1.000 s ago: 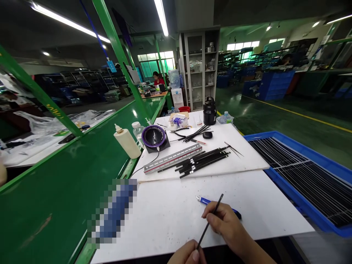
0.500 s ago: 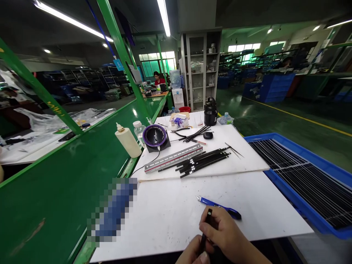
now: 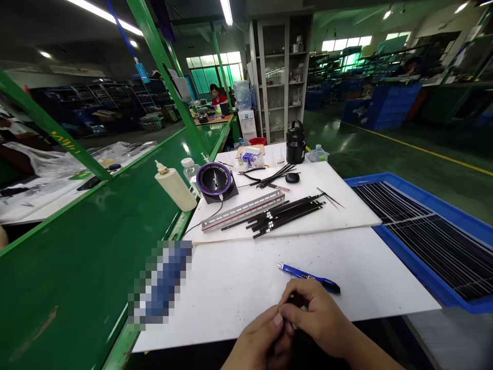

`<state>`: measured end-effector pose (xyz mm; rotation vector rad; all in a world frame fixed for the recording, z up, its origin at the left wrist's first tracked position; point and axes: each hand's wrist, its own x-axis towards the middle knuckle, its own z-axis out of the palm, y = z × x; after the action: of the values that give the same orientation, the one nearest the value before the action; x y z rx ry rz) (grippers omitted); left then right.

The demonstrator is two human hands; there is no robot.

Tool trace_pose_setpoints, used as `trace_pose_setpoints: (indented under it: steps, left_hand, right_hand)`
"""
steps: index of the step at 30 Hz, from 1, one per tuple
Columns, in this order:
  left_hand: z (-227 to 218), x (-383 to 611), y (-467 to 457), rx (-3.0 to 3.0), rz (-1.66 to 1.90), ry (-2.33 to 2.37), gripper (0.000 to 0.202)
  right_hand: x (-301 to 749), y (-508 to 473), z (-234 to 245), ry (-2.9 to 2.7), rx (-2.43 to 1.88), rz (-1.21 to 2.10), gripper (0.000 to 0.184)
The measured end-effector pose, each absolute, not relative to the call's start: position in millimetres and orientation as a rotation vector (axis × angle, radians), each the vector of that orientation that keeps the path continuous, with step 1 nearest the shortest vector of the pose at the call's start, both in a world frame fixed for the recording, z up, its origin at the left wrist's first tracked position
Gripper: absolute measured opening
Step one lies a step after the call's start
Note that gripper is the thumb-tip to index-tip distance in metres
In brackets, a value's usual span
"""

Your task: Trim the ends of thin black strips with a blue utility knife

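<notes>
Two hands are pinching a thin black strip (image 3: 295, 299) together at the bench's (image 3: 239, 288) near edge — left hand (image 3: 262, 341), right hand (image 3: 319, 321) — a blue utility knife (image 3: 308, 278) lying just beyond, more black strips (image 3: 287, 216) farther back.

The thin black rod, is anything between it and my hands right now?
Nothing is. Both the left hand and the right hand already pinch the black rod, which is mostly hidden by fingers. The blue knife lies just beyond, apart.
</notes>
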<state>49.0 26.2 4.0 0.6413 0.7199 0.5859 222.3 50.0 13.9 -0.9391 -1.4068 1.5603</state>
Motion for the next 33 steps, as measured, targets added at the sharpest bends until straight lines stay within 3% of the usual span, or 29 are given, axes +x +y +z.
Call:
trace_pose_setpoints:
  steps: [3,13,18,21,24,28,33]
  left_hand:
    - [18.5,51.2,31.3,0.597,0.575,0.669,0.036]
    - [51.1,40.3,56.6,0.675,0.602,0.621,0.028]
    - [58.0,15.9,59.2,0.562,0.656,0.671,0.033]
    - [62.6,5.4,58.4,0.484,0.677,0.630,0.032]
    - [63.8,-0.2,55.7,0.491,0.706,0.682,0.031]
    - [62.1,-2.9,45.4,0.580,0.745,0.831,0.034]
    - [51.3,-0.8,19.9,0.698,0.604,0.967,0.033]
  right_hand:
    - [221.9,50.0,25.0,-1.371,-1.000,1.488,0.006]
    - [225.7,53.3,41.8,-1.702,-0.963,0.937,0.030]
    - [254.3,56.3,2.2,-1.868,-1.263,0.422,0.035]
    - [262.5,59.8,-33.0,-1.970,-1.417,0.314,0.037]
    - [262.6,60.7,-46.2,-2.009,-1.388,0.312,0.032]
    - [265.2,47.1,-27.5,-1.769,-1.405,0.488,0.030]
    - [262.1,3.2,5.2,-1.462,-1.514,1.006,0.042]
